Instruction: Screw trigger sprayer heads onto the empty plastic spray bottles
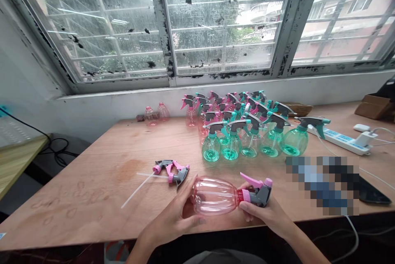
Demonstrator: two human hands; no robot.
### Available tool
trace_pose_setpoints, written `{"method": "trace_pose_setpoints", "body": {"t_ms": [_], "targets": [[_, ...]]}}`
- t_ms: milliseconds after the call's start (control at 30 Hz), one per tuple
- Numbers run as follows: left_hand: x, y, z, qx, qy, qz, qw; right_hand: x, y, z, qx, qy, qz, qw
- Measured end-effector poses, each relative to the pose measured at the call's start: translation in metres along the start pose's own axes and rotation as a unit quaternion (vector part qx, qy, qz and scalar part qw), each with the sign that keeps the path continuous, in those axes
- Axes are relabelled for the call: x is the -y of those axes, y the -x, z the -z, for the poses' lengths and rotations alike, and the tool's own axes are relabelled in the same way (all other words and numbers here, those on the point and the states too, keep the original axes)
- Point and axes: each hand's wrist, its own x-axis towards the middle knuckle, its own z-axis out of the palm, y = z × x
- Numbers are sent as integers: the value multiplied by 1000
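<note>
A clear pink spray bottle lies sideways between my hands above the table's front edge. My left hand grips the bottle's rounded base, thumb below and fingers behind it. With my right hand I hold the neck, where the pink collar of the grey-and-pink trigger head sits on the bottle. The trigger head points right, its pink lever upward. Just beyond my left hand, two loose grey-and-pink spray heads lie on the table, their white dip tubes pointing left.
Several green and pink spray bottles stand grouped at the back. Two pink bottles without heads are left of them. A white power strip, cables and a dark tablet-like object lie right. A cardboard box sits far right.
</note>
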Motion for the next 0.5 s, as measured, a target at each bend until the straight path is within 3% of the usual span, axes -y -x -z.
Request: {"method": "trace_pose_setpoints", "body": {"t_ms": [167,500], "targets": [[4,1,-1,-5,7,-21,1000,-1,0,0,1,-2,7,1000],[-4,-1,0,14,46,11,999,0,0,0,3,-3,-6,1000]]}}
